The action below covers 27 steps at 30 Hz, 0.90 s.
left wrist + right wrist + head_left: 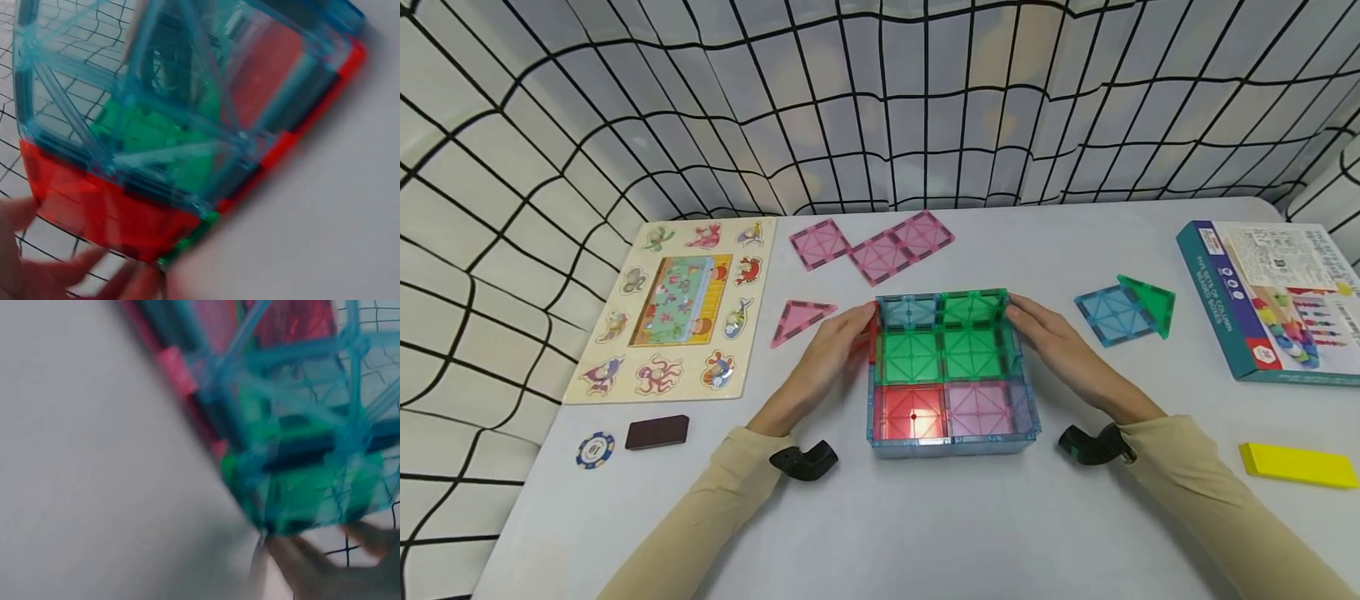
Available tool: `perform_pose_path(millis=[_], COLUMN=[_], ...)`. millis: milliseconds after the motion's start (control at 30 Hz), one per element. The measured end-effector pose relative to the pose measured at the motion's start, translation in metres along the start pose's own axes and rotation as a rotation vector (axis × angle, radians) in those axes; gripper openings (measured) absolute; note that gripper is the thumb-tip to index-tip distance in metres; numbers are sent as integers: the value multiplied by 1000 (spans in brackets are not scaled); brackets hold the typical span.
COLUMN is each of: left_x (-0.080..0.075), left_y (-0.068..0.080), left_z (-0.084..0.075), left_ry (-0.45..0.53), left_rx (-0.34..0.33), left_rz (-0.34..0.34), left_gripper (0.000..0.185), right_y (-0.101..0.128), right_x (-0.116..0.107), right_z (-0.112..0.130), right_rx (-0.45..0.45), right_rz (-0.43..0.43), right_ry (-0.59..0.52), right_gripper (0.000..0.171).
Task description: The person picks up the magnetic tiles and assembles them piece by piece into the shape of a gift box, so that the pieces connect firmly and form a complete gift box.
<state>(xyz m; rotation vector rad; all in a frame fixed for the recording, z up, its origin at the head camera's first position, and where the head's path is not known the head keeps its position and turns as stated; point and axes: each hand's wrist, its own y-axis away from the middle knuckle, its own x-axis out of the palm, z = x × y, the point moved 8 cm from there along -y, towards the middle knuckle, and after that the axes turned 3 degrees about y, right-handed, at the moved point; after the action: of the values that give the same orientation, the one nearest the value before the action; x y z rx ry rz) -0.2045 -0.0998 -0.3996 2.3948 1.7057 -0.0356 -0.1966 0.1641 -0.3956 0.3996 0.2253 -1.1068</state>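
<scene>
My left hand (827,354) and right hand (1060,350) press flat, fingers straight, against opposite side walls of the magnetic tile tray (951,375) at mid-counter (925,517). It looks light, rigid and slick (magnet seams likely split easily), so I judge low, even side pressure safest.

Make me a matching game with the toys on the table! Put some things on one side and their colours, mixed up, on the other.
Things:
1. flat block by the right sleeve
2. lone triangle tile left of the tile box
3. poker chip
4. domino

Colours:
A. pink
B. dark brown
C. yellow
D. blue and white

Pairs: 1-C, 2-A, 3-D, 4-B
</scene>
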Motion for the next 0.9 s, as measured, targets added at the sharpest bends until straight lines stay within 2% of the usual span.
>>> perform_pose_path(millis=[167, 267, 433, 667, 767, 900], left_x=[-4, -4, -3, -5, -6, -5], left_y=[-4, -6, -8, -8, -8, -8], left_z=[-4, -6, -5, -4, -6, -8], left_ry=[-15, 27, 111, 162, 131, 41], left_rx=[-80, -98, -79, -55, -47, -52], left_rz=[-21, -4, 33, 29, 28, 42], left_gripper=[58, 56, 54, 52, 52, 51], right_y=[-3, -4, -4, -6, -6, -7], right_x=[-1, 0, -1, -3, -2, -3], right_z=[0, 2, 4, 3, 3, 1], right_rx=[49, 37, -23, -47, -58, -48], right_rz=[-40, -44, -54, -63, -69, -79], right_ry=[28, 21, -35, -70, -79, -91], right_gripper=[74, 73, 65, 61, 59, 57])
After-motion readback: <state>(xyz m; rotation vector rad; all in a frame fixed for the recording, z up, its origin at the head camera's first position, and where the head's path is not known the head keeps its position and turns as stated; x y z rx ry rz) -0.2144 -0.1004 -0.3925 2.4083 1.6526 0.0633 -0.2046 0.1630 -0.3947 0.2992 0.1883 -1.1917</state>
